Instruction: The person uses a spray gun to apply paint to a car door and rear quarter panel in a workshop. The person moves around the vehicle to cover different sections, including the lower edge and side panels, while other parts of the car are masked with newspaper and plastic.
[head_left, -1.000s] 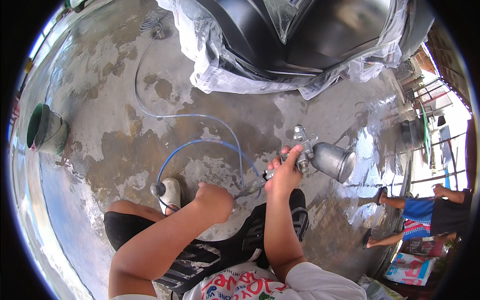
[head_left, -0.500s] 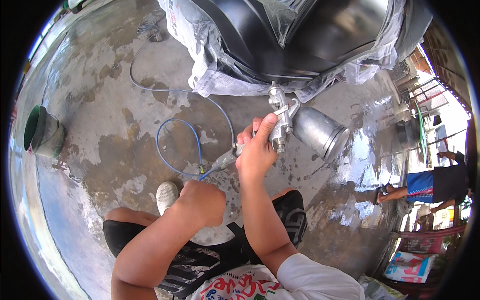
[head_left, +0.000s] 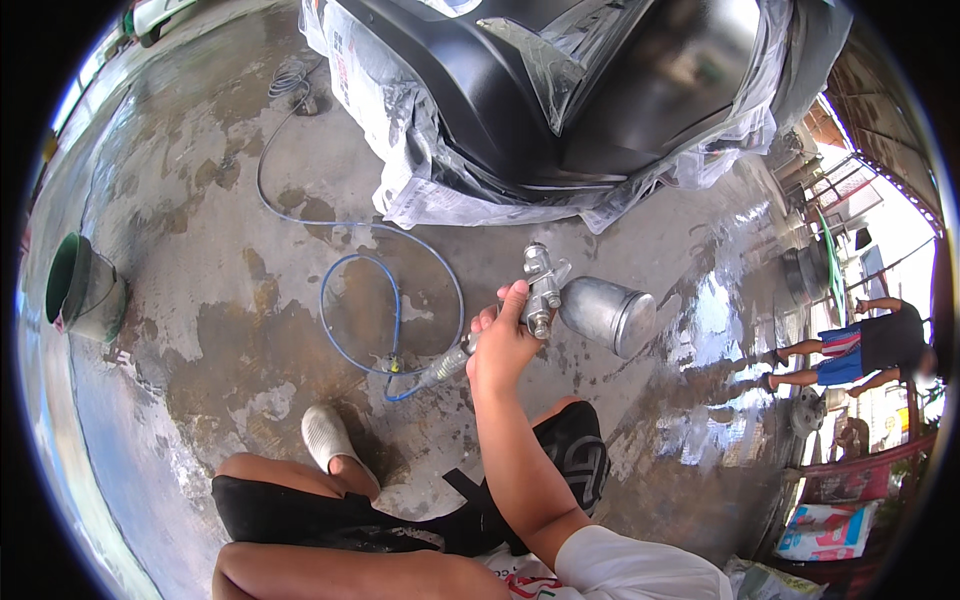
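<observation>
My right hand point(head_left: 502, 345) is closed around the handle of a metal spray gun point(head_left: 541, 287), thumb along its back. A dull silver cup point(head_left: 612, 318) sticks out from the gun's right side. The nozzle points away from me, at a gap from a glossy black body panel point(head_left: 480, 100). Newspaper and clear plastic point(head_left: 430, 190) line the panel's edges. From the handle's lower end a thin blue hose point(head_left: 345, 362) loops over the floor. My left forearm point(head_left: 350, 576) lies across my lap at the bottom; its hand is hidden.
A dirty green bucket point(head_left: 90, 295) stands at the left. The hose runs to a coil point(head_left: 290, 80) at the back left. Patchy wet concrete point(head_left: 240, 300) spreads beneath. Another person point(head_left: 885, 335) stands at the far right, near a bright bag point(head_left: 825, 532).
My right hand has drawn the spray gun back toward me, away from the panel. My left hand has left the hose end and dropped toward my lap, out of sight.
</observation>
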